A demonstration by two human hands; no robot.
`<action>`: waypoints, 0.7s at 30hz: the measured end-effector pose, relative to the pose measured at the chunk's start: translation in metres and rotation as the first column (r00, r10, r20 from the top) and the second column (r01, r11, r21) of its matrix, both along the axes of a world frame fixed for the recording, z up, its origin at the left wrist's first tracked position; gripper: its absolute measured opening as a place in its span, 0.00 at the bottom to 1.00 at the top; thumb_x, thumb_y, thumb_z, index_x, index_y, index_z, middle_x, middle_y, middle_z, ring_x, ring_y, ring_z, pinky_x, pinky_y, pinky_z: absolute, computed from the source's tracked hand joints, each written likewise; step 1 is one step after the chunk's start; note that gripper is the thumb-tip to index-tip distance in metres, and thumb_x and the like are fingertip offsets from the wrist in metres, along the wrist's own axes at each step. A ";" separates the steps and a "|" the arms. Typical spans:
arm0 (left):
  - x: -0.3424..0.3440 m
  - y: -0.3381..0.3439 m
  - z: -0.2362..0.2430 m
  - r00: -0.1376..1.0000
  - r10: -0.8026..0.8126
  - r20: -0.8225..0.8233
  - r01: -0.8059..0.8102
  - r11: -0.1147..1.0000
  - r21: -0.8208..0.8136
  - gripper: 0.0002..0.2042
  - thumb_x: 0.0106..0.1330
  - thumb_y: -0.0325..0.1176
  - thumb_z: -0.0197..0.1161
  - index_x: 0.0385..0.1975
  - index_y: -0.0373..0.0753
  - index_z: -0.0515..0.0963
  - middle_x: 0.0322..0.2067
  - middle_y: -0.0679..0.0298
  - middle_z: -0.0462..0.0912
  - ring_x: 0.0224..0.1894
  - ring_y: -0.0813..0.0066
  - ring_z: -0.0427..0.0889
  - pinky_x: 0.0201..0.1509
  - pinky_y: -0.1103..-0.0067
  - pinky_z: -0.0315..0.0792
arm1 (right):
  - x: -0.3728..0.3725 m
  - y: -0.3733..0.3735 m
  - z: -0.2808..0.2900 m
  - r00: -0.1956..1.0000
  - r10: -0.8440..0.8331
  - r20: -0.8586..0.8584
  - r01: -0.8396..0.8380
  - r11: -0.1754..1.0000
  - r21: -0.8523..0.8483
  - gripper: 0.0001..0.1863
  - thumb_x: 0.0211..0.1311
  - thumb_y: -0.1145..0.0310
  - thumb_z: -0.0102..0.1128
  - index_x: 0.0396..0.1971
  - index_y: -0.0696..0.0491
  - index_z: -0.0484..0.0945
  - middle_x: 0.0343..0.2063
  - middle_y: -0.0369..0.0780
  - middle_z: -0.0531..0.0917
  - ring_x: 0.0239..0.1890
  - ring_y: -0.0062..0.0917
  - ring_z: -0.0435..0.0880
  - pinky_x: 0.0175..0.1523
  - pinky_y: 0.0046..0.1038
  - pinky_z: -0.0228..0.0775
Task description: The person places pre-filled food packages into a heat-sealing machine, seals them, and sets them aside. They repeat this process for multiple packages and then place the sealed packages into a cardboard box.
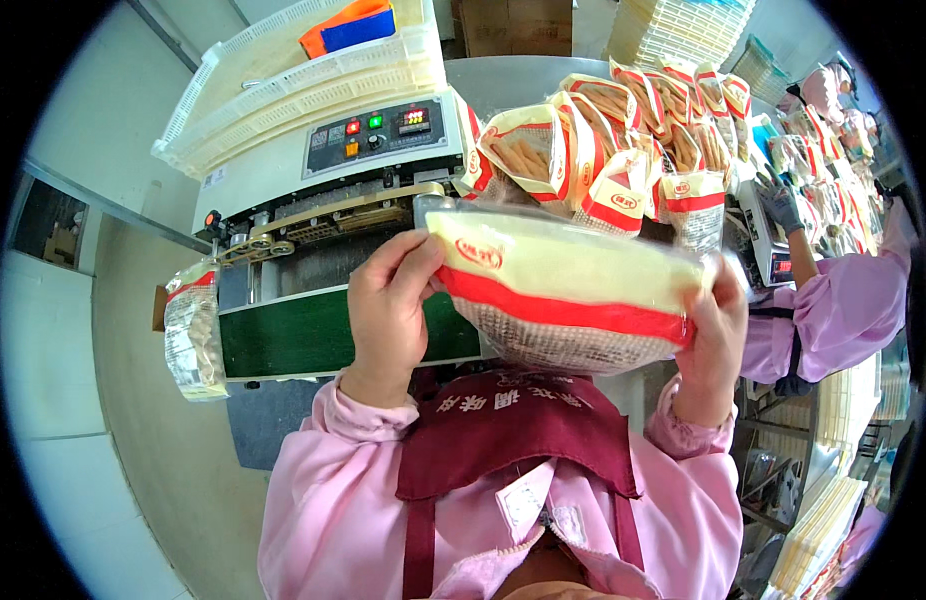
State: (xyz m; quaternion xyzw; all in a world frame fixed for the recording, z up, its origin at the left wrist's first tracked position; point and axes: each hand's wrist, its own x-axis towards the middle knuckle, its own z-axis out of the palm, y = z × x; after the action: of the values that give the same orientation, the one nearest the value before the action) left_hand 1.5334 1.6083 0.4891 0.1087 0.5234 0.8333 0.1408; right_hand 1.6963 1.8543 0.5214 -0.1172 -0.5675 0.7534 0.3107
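Stretched between my two hands is a filled plastic food bag [573, 300], cream at the top with a red band and a see-through lower part. My left hand [393, 305] pinches its upper left corner, thumb on the front. The upper right corner is gripped by my right hand [715, 340], slightly blurred. Just left of the bag stands a band sealing machine [383, 150] with a lit control panel and a green conveyor belt [293, 335]. Another filled bag [195, 335] hangs at the belt's far left end.
Several filled bags [528, 150] stand crowded on the metal table beyond my hands. White plastic trays [313, 90] are stacked on the machine, with an orange and blue item [353, 28] on top. At right, a co-worker's pink sleeve [848, 310] and gloved hand [783, 210] are beside a scale [773, 260].
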 end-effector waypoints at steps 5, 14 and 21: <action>-0.056 0.031 -0.069 0.959 -0.060 0.278 0.089 0.992 -0.091 0.11 0.67 0.33 0.63 0.42 0.32 0.81 0.33 0.65 0.83 0.31 0.79 0.81 0.36 0.82 0.76 | -0.080 0.039 -0.068 0.992 -0.031 0.123 0.065 0.956 -0.286 0.08 0.67 0.67 0.63 0.32 0.55 0.78 0.31 0.36 0.84 0.33 0.15 0.81 0.41 0.20 0.75; -0.091 0.033 -0.157 0.942 0.136 0.306 -0.049 0.960 -0.275 0.12 0.59 0.34 0.68 0.34 0.30 0.84 0.32 0.63 0.85 0.31 0.77 0.81 0.37 0.79 0.73 | -0.132 0.052 -0.145 0.954 -0.213 0.211 0.196 0.976 0.100 0.08 0.62 0.71 0.65 0.24 0.52 0.76 0.23 0.26 0.73 0.25 0.08 0.64 0.30 0.16 0.55; -0.098 0.007 -0.155 0.944 0.284 0.169 -0.203 0.901 -0.383 0.14 0.56 0.35 0.68 0.34 0.29 0.84 0.31 0.62 0.86 0.32 0.76 0.81 0.39 0.79 0.73 | -0.155 0.027 -0.153 0.922 -0.256 0.291 0.212 0.961 0.176 0.09 0.61 0.69 0.66 0.25 0.56 0.79 0.21 0.28 0.75 0.23 0.10 0.66 0.28 0.18 0.57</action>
State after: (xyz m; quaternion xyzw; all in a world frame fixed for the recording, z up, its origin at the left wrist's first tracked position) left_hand 1.4355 1.6150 0.3344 -0.0788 0.6580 0.7409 0.1095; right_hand 1.5410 1.8814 0.3685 -0.2790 -0.6430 0.6409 0.3128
